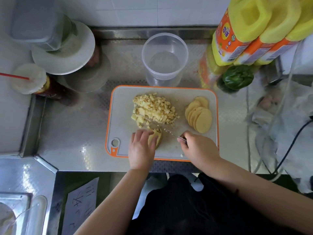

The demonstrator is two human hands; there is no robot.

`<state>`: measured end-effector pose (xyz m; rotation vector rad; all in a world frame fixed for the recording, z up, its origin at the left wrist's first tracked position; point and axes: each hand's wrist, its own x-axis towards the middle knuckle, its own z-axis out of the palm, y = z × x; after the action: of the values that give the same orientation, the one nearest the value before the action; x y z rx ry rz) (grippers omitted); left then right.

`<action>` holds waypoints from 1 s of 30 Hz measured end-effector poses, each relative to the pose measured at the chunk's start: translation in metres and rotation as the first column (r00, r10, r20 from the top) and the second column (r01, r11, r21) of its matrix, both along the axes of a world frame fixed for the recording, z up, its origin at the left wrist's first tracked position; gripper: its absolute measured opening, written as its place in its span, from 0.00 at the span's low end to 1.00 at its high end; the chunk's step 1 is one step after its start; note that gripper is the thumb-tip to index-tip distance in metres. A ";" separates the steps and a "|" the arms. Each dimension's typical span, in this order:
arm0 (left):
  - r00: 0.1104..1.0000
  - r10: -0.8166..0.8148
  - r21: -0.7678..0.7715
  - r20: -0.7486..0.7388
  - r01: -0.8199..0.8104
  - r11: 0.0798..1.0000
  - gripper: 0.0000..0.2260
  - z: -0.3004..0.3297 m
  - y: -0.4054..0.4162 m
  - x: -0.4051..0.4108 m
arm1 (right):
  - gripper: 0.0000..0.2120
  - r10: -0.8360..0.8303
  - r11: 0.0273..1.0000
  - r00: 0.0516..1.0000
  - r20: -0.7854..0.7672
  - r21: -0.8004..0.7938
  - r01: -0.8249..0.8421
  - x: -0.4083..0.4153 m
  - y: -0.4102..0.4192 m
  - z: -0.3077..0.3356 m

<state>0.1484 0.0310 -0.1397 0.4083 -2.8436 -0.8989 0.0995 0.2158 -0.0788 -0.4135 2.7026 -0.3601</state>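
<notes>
Because the left hand (pixel 141 146) curls its fingers over the potato stack (pixel 156 136) near the front edge of the cutting board (pixel 118 92), with the fingertips just beside the line of the knife (pixel 167 131), the main risk is a nicked finger if the blade comes down before the knuckles tuck back. The right hand (pixel 196 146) is clamped round the knife handle near the board's front right corner. The thin blade runs away to the left into the foot of the diced potato pile (pixel 154 109). It is blurred, so whether its edge touches the stack cannot be told. The stack is small and damp-looking, so it may slide or topple under pressure, giving uneven dice. The pile fills the middle of the board and crowds the cutting spot, so cubes could be swept off the front edge onto the steel counter (pixel 71 126). Fanned round potato slices (pixel 199 114) wait by the right edge, clear of the knife. A clear plastic tub (pixel 165 60) stands just behind the board's far edge. A green pepper (pixel 237 78) and yellow bottles (pixel 245 31) sit past the far right corner, a cup with a red straw (pixel 30 78) is well off to the left, and loose cables (pixel 288 141) trail near the right elbow, where they could snag.
</notes>
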 end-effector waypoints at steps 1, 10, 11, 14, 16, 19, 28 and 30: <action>0.998 -0.050 -0.023 -0.023 0.049 0.999 0.05 -0.002 -0.001 -0.001 | 0.16 0.026 1.000 1.000 0.010 0.016 -0.026 0.000 -0.001 0.001; 0.990 -0.124 -0.023 -0.069 0.122 0.992 0.09 -0.015 -0.008 -0.007 | 0.12 0.172 0.964 0.983 0.065 0.195 -0.181 0.000 -0.008 -0.005; 0.990 -0.120 -0.008 -0.070 0.120 0.993 0.11 -0.016 -0.008 -0.007 | 0.11 0.183 0.953 0.979 0.090 0.228 -0.199 0.000 -0.008 -0.008; 0.990 -0.113 0.004 -0.082 0.114 0.994 0.13 -0.018 -0.008 -0.007 | 0.10 0.156 0.941 0.979 0.132 0.282 -0.188 -0.002 -0.010 -0.013; 0.991 -0.102 0.010 -0.091 0.103 0.995 0.12 -0.019 -0.008 -0.007 | 0.04 0.159 0.938 0.976 0.151 0.286 -0.197 -0.006 -0.012 -0.017; 0.992 -0.098 0.006 -0.084 0.099 0.995 0.06 -0.021 -0.009 -0.006 | 0.08 0.175 0.943 0.971 0.163 0.255 -0.212 -0.012 -0.016 -0.023; 0.992 -0.094 0.005 -0.086 0.095 0.995 0.09 -0.028 -0.012 -0.004 | 0.12 0.082 0.983 0.954 0.289 0.136 -0.126 -0.027 -0.018 -0.024; 0.992 -0.078 -0.006 -0.099 0.078 0.997 0.06 -0.027 -0.011 -0.002 | 0.13 0.096 0.982 0.955 0.281 0.132 -0.137 -0.026 -0.018 -0.021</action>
<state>0.1467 0.0199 -0.1669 0.2466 -2.7861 -0.9024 0.0735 0.1977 -0.1000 -0.4420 2.4030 -0.1637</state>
